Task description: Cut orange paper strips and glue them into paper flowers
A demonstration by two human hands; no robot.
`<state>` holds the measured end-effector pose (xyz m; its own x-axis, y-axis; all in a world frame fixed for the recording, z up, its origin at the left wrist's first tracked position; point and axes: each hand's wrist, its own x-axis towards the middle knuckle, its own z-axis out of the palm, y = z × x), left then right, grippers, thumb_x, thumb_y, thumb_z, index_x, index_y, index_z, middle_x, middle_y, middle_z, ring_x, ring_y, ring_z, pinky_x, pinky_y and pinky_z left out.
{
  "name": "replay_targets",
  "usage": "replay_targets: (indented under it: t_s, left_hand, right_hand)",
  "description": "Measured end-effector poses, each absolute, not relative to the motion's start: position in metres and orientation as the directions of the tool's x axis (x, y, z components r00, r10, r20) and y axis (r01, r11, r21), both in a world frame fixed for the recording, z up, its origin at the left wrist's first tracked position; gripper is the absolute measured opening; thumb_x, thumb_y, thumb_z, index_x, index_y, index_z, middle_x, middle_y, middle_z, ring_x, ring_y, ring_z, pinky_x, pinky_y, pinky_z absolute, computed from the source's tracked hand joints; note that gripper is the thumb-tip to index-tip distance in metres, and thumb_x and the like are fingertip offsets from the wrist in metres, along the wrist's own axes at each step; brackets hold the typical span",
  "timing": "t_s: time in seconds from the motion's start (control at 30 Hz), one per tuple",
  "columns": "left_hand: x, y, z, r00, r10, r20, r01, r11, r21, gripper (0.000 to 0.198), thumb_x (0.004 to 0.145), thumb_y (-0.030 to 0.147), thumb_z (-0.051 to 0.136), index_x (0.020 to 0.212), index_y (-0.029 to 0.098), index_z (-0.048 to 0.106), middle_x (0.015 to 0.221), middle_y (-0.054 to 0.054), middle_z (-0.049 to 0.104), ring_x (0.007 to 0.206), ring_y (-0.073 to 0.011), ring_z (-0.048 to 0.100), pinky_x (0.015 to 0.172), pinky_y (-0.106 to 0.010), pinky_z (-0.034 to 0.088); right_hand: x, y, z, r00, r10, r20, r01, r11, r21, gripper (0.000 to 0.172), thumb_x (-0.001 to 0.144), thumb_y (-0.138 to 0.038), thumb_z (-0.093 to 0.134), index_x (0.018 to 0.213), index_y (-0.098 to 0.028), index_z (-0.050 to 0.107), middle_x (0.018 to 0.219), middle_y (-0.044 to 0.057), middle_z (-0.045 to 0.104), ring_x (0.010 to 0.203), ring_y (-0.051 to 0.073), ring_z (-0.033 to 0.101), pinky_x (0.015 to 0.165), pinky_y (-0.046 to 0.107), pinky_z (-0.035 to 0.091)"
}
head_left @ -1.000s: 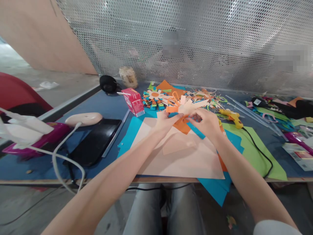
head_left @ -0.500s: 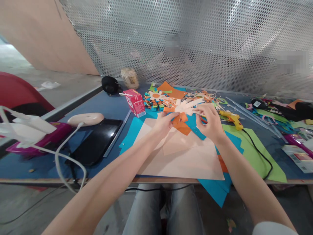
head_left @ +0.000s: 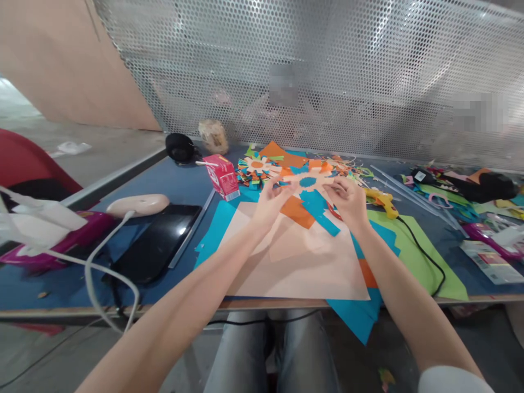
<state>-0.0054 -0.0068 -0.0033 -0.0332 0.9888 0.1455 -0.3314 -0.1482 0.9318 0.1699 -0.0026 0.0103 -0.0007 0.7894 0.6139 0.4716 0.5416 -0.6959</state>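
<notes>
Between my hands, above the paper sheets, is a pale peach paper flower cutout [head_left: 320, 180] with a blue centre; whether that is a hole or blue paper I cannot tell. My left hand [head_left: 272, 203] pinches its left edge between thumb and fingers. The fingers of my right hand [head_left: 347, 203] close on its right edge. Just behind the cutout shows folded orange paper [head_left: 318, 165]. Below it lie a blue paper strip [head_left: 323, 214] and an orange square [head_left: 298, 212] on a large pale sheet [head_left: 295, 278]. A red curved handle [head_left: 334, 212] peeks out beside my right hand.
A finished-looking paper flower [head_left: 257, 165] lies among scraps behind a pink drink carton [head_left: 223, 177]. On the right are a yellow glue gun [head_left: 382, 200] with its cord and green paper [head_left: 426, 262]. At left lie a black phone [head_left: 153, 245] and white cables. Perforated metal [head_left: 327, 98] stands behind.
My right hand has moved to the cutout's right edge, and both hands now hold it. The blue centre has come into view. The orange loop no longer shows by my left fingers.
</notes>
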Motion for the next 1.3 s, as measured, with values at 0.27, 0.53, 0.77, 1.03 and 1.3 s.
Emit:
replay_targets:
  t_s: [0.27, 0.53, 0.77, 1.03, 1.3]
  left_hand:
    - [-0.004, -0.008, -0.004, -0.044, 0.990, 0.134, -0.435, -0.140, 0.889, 0.037, 0.046, 0.027, 0.079, 0.074, 0.016, 0.057, 0.076, 0.000, 0.063, 0.065, -0.0099, 0.058, 0.064, -0.024, 0.046]
    - [-0.006, 0.000, -0.015, -0.008, 0.994, 0.107, -0.389, -0.102, 0.916, 0.038, 0.044, 0.026, 0.079, 0.071, 0.016, 0.054, 0.063, 0.003, 0.059, 0.054, -0.0085, 0.055, 0.056, -0.022, 0.042]
    - [-0.007, 0.002, -0.018, 0.004, 0.982, 0.187, -0.295, -0.178, 0.939, 0.038, 0.045, 0.027, 0.080, 0.074, 0.017, 0.058, 0.066, 0.002, 0.062, 0.064, -0.0115, 0.060, 0.064, -0.023, 0.045]
    - [-0.009, 0.005, -0.019, -0.007, 0.981, 0.192, -0.292, -0.186, 0.938, 0.035, 0.046, 0.026, 0.079, 0.072, 0.017, 0.057, 0.062, 0.004, 0.059, 0.062, -0.0099, 0.058, 0.063, -0.022, 0.045]
    - [-0.008, 0.003, -0.017, 0.023, 0.984, 0.178, -0.247, -0.166, 0.955, 0.035, 0.043, 0.027, 0.081, 0.064, 0.016, 0.057, 0.062, 0.003, 0.059, 0.061, -0.0093, 0.056, 0.062, -0.021, 0.045]
  right_hand:
    - [0.162, -0.008, 0.010, -0.107, 0.883, 0.458, 0.299, 0.468, -0.832, 0.018, 0.068, -0.035, 0.061, 0.070, -0.019, 0.054, 0.073, 0.001, 0.062, 0.078, 0.017, 0.062, 0.067, 0.028, 0.049]
    - [0.176, -0.003, 0.016, -0.118, 0.888, 0.444, 0.211, 0.459, -0.863, 0.037, 0.069, -0.034, 0.063, 0.103, -0.022, 0.057, 0.108, 0.007, 0.063, 0.101, 0.018, 0.058, 0.087, 0.035, 0.048]
    - [0.176, 0.003, 0.012, -0.136, 0.874, 0.466, 0.289, 0.485, -0.825, 0.035, 0.068, -0.037, 0.065, 0.099, -0.021, 0.060, 0.107, 0.006, 0.064, 0.094, 0.018, 0.061, 0.085, 0.035, 0.049]
    - [0.178, -0.002, 0.018, -0.141, 0.849, 0.509, 0.351, 0.524, -0.776, 0.025, 0.070, -0.038, 0.063, 0.087, -0.019, 0.062, 0.091, 0.005, 0.068, 0.085, 0.017, 0.063, 0.079, 0.033, 0.050]
    - [0.177, 0.004, 0.012, -0.143, 0.899, 0.415, 0.197, 0.436, -0.878, 0.029, 0.064, -0.042, 0.068, 0.080, -0.020, 0.059, 0.083, 0.005, 0.069, 0.080, 0.018, 0.065, 0.076, 0.033, 0.052]
